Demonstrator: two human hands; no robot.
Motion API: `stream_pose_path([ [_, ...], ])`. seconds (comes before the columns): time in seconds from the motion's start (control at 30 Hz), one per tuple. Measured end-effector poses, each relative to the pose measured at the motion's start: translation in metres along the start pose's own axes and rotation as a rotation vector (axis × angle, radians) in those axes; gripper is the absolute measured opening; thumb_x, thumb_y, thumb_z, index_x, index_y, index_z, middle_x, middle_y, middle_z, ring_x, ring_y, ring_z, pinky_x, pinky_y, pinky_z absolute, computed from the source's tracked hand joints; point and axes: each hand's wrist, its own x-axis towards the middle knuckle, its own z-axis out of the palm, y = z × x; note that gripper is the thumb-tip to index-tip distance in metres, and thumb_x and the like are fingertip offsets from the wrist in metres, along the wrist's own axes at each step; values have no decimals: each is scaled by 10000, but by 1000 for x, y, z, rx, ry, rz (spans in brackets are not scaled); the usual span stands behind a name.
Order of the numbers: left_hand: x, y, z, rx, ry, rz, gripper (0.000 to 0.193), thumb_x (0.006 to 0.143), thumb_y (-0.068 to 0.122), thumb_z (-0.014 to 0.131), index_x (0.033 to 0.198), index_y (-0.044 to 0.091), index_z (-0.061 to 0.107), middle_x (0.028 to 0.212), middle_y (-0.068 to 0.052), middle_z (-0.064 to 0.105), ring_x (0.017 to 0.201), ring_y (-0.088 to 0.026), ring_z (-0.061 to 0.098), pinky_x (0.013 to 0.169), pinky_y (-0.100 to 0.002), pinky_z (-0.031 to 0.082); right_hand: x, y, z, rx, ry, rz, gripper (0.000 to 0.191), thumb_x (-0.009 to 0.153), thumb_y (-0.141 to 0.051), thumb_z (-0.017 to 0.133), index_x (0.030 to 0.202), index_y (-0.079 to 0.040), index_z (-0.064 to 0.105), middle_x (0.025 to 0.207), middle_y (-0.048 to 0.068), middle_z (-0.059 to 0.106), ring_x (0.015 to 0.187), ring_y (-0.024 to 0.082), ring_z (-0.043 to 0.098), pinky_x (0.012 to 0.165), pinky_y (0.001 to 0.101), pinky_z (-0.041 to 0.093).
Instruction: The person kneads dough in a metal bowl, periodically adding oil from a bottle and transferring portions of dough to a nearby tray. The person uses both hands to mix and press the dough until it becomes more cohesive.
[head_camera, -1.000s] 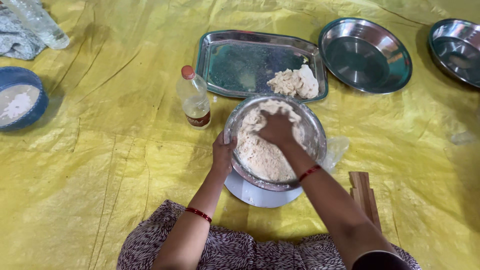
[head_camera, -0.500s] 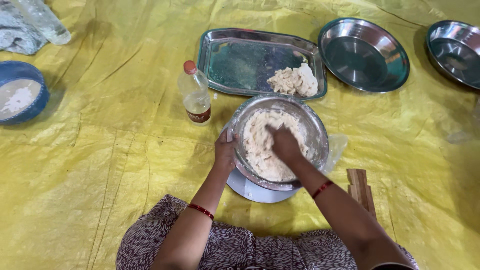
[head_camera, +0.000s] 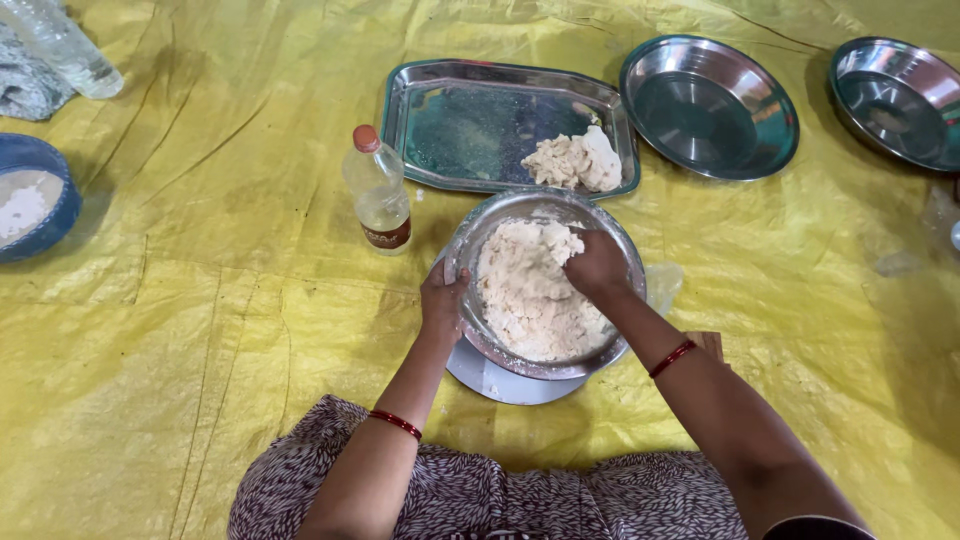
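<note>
A round steel bowl sits on the yellow sheet in front of me, tilted a little on a flat steel lid beneath it. Pale crumbly dough fills most of the bowl. My left hand grips the bowl's left rim. My right hand is closed and pressed into the dough on the bowl's right side. Both wrists wear a red bangle.
A small plastic bottle with an orange cap stands left of the bowl. Behind it lies a rectangular steel tray holding a lump of dough. Two round steel plates are at the far right. A blue bowl of flour is at the left edge.
My right hand has moved from the upper middle of the dough to its right side, kneading. The left hand has stayed on the rim.
</note>
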Motion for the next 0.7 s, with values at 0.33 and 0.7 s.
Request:
stream_pose_path([
  [0.33, -3, 4, 1, -2, -16, 48, 381, 915, -45, 674, 1295, -19, 645, 1171, -81, 734, 1035, -160, 657, 947, -300, 501, 2, -13, 1, -121, -279, -15, 420, 750, -196, 716, 1104, 29, 728, 1079, 280, 717, 1038, 394, 701, 963, 441, 557],
  [0.7, -2, 4, 2, 23, 28, -9, 398, 906, -50, 678, 1300, -3, 649, 1160, -83, 739, 1015, -157, 660, 936, -301, 506, 15, -3, -18, -217, -605, -117, 564, 839, -12, 525, 1391, -94, 603, 1132, 274, 705, 1059, 377, 712, 962, 458, 538],
])
